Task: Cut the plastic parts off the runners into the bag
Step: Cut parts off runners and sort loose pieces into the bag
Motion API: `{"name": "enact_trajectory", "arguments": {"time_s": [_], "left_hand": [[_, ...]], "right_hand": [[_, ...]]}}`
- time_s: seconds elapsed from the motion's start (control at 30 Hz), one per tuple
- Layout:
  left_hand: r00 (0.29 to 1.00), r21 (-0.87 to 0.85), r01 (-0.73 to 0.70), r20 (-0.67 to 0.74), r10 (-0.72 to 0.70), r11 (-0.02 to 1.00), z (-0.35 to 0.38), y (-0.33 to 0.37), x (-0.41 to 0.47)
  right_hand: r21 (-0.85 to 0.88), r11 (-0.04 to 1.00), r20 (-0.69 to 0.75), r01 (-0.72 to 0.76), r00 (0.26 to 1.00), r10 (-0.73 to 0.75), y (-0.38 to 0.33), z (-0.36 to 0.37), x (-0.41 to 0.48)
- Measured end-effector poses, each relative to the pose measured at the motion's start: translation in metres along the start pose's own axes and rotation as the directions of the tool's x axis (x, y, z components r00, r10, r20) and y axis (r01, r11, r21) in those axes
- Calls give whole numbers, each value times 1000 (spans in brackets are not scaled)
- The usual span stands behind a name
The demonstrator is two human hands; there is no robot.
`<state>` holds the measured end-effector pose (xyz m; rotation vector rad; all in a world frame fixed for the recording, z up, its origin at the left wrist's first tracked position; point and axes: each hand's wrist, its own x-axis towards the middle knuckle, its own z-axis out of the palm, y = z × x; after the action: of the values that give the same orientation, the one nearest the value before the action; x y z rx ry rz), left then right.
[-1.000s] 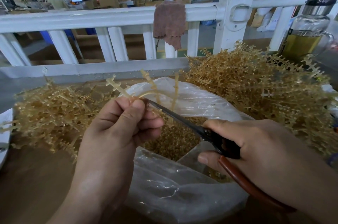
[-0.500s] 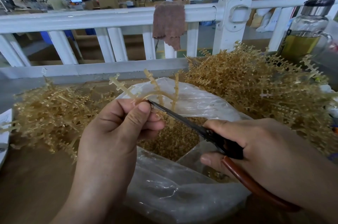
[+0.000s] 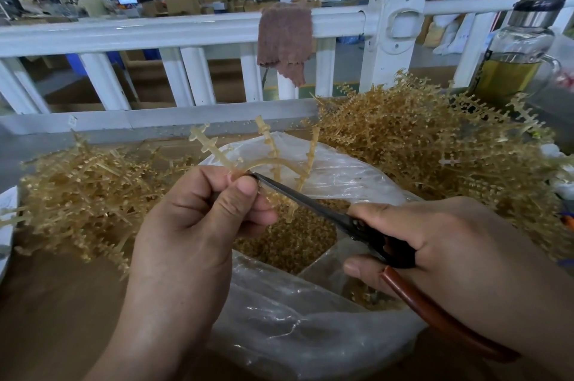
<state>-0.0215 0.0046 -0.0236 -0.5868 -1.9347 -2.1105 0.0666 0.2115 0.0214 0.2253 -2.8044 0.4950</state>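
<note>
Left hand (image 3: 192,225): thumb and curled fingers pinch stem of amber plastic runner (image 3: 270,161), branches fanning upward over open bag mouth. Right hand (image 3: 450,250): fingers wrapped round handles of scissors (image 3: 313,205), one handle red-brown; dark blades near together, tip touching runner just beside left thumb. Clear plastic bag (image 3: 310,334) on brown surface (image 3: 46,303), small cut parts (image 3: 289,240) heaped inside. Runner piles flank bag: left pile (image 3: 84,188), larger right pile (image 3: 435,147). Behind: white railing (image 3: 155,35), brown cloth (image 3: 284,38) draped over it; glass bottle (image 3: 515,63) at far right.
</note>
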Motion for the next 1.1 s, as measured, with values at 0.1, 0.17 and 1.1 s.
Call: {"name": "enact_trajectory", "arguments": {"time_s": [0.1,0.17,1.1], "left_hand": [[1000,17,12,-4,-12,1000,1,0,-1],[1000,20,25,-8,-25,999,1,-1,-1],[982,-342,184,18,-189,922,-2,2,5]], "right_hand": [[-23,1000,-18,-12,1000,12,-1,-2,0],[-29,999,-14,-25,1000,24,-2,-1,-1],[151,983,76,-102,993,91,0,6,2]]}}
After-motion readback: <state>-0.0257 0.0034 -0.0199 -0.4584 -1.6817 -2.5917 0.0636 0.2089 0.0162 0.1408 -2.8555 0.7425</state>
